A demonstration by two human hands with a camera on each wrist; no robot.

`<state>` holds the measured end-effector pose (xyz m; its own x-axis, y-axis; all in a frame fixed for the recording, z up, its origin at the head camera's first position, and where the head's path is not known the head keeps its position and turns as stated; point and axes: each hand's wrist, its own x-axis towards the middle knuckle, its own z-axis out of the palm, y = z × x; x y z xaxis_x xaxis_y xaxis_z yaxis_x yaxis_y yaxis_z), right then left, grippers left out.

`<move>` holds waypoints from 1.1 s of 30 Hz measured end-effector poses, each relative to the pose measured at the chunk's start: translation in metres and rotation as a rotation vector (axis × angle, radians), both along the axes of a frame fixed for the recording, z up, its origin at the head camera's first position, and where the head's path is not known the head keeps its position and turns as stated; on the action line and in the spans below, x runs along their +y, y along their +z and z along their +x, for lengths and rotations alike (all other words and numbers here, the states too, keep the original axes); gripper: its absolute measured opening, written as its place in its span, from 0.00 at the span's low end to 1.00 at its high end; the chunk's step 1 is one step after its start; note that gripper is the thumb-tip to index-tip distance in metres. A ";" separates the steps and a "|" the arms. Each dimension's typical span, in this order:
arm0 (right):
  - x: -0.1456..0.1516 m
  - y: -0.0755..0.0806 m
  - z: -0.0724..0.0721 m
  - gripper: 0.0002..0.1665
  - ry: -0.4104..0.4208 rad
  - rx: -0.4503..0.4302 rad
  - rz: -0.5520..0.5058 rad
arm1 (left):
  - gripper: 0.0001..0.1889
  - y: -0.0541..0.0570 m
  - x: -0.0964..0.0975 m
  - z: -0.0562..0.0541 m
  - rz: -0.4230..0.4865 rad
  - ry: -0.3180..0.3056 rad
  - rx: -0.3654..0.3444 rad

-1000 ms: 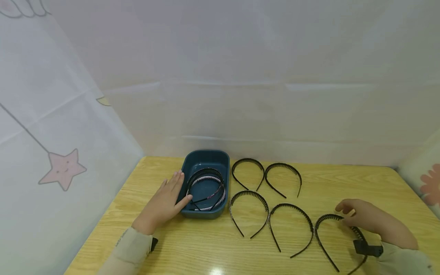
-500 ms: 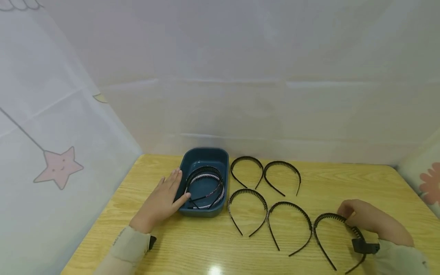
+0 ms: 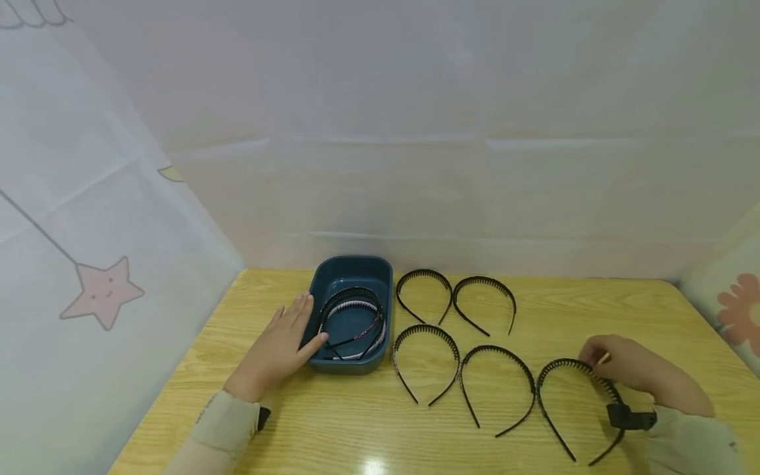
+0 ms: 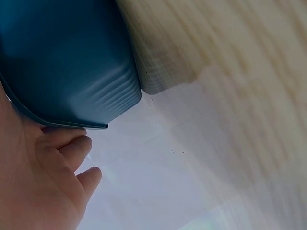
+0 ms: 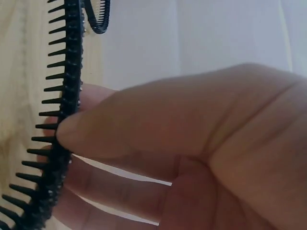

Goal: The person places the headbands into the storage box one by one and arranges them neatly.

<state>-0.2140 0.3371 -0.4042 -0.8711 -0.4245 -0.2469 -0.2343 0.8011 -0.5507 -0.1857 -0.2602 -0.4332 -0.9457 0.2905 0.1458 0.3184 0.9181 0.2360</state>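
Observation:
At the table's right, my right hand [image 3: 644,369] pinches a black toothed headband [image 3: 549,412] near the top of its arch. In the right wrist view the thumb lies on the headband's [image 5: 67,103] band, with fingers behind it. My left hand [image 3: 276,349] rests along the left rim of a blue plastic basin [image 3: 356,369], fingers straight and thumb over the near corner. The left wrist view shows its fingers against the outside of the basin [image 4: 72,72]. Inside the basin lie several headbands [image 3: 356,295], black ones and a pale pink-white one.
Two black headbands [image 3: 424,272] [image 3: 483,280] lie at the back, right of the basin. Two more, a patterned headband [image 3: 426,328] and a black headband [image 3: 499,349], lie in the front row. A pale curtain [image 3: 380,165] stands behind the wooden table [image 3: 332,422].
My right hand has closed its thumb and fingers on the rightmost headband, which has shifted slightly up in view. The left hand has stayed on the basin.

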 end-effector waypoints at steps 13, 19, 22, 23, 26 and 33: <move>0.003 0.021 0.007 0.13 -0.108 0.131 0.030 | 0.44 0.001 0.001 0.000 0.011 -0.005 -0.010; 0.004 0.025 0.011 0.17 -0.198 0.206 0.028 | 0.44 0.001 -0.001 0.000 0.021 -0.007 -0.017; 0.002 0.026 0.012 0.18 -0.231 0.238 0.011 | 0.44 -0.001 -0.002 0.000 0.018 -0.004 -0.035; 0.001 0.027 0.012 0.19 -0.242 0.247 0.005 | 0.45 -0.001 -0.003 -0.001 0.016 -0.004 -0.037; -0.003 0.027 0.013 0.20 -0.283 0.277 -0.010 | 0.45 -0.003 -0.003 -0.002 0.018 -0.003 -0.041; -0.012 0.027 0.016 0.21 -0.371 0.355 -0.062 | 0.44 -0.002 -0.003 -0.003 0.024 -0.006 -0.039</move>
<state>-0.1984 0.3249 -0.3772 -0.9913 -0.0756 0.1075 -0.1219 0.8341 -0.5380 -0.1890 -0.2630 -0.4354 -0.9489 0.2935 0.1159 0.3144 0.9100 0.2701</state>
